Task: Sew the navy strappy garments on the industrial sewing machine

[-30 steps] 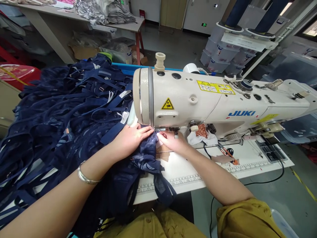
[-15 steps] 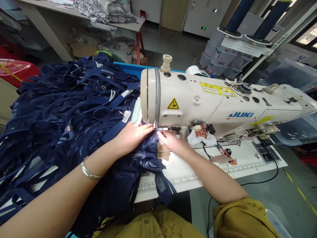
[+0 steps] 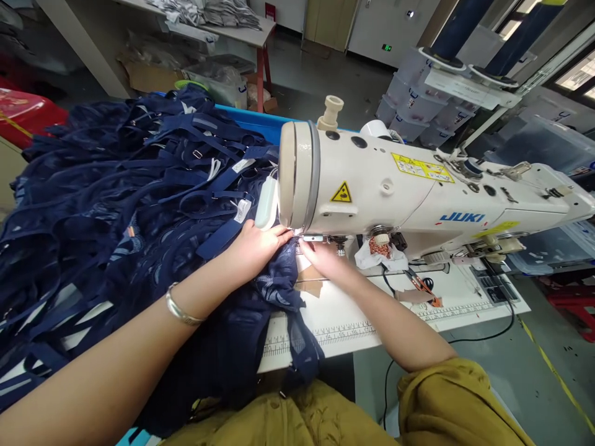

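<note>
Left hand (image 3: 253, 248): fingertips on a navy-blue mesh garment (image 3: 281, 266), silver metal bangle (image 3: 179, 310) at the wrist
Right hand (image 3: 325, 260): thumb at the garment's right edge, just below the machine head
Machine: white, rounded metal JUKI sewing machine (image 3: 409, 186)
Heap: navy strappy fabric garments (image 3: 116, 186), left of the machine
Worktop: white, ruler-marked table (image 3: 344, 310); orange-handled scissors (image 3: 436, 302) lying on it
Background: stacked clear plastic boxes (image 3: 413, 102)

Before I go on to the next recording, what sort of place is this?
Most likely a garment workshop: there is a JUKI sewing machine, a big heap of navy garments lies beside it, and clear plastic bins stand stacked in the background.
</note>
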`<state>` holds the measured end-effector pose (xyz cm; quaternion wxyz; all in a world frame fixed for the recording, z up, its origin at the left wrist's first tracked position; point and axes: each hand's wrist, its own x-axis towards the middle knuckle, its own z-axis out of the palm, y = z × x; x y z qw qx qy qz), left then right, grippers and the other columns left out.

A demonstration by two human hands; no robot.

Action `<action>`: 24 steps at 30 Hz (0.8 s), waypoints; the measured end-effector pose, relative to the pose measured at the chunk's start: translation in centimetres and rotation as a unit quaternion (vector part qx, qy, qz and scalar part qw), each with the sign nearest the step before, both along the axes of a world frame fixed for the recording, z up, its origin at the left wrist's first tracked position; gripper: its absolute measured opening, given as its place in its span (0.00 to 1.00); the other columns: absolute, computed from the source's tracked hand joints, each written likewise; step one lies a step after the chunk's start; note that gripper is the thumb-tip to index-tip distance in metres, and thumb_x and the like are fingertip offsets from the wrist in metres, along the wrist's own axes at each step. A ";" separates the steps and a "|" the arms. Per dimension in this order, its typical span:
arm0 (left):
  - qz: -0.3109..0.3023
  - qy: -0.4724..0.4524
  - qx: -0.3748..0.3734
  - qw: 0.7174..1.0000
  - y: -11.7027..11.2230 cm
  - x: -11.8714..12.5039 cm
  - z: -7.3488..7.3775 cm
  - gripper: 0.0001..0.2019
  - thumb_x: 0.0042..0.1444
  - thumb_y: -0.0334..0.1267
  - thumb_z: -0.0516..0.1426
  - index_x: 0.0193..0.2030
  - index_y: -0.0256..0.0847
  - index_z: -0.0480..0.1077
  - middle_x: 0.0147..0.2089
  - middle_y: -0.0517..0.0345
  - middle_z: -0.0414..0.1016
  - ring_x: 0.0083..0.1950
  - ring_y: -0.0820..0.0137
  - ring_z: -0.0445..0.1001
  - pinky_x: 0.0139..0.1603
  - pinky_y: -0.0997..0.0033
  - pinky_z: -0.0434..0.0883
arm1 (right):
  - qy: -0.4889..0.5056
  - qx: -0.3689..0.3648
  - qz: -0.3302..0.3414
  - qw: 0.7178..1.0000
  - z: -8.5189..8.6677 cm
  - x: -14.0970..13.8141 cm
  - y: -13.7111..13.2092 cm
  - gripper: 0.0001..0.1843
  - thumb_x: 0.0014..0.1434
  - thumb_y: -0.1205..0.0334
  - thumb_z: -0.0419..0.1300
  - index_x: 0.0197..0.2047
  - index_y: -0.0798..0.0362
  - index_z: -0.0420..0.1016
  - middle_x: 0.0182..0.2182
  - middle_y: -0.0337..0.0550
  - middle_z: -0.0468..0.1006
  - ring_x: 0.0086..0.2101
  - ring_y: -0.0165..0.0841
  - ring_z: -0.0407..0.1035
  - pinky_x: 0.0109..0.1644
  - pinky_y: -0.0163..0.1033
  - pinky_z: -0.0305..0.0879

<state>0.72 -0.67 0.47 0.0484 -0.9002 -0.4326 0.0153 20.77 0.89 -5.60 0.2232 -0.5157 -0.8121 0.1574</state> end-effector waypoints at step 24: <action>0.000 0.014 0.060 0.998 -1.4 -3.1 1.0 0.28 0.56 0.23 0.44 0.60 0.46 0.68 0.54 0.46 0.73 0.49 0.54 0.68 0.45 0.54 0.67 | -0.071 -0.071 -0.055 0.993 3.2 1.9 0.1 0.12 0.63 0.59 0.55 0.45 0.47 0.78 0.40 0.44 0.81 0.48 0.40 0.72 0.51 0.41 0.66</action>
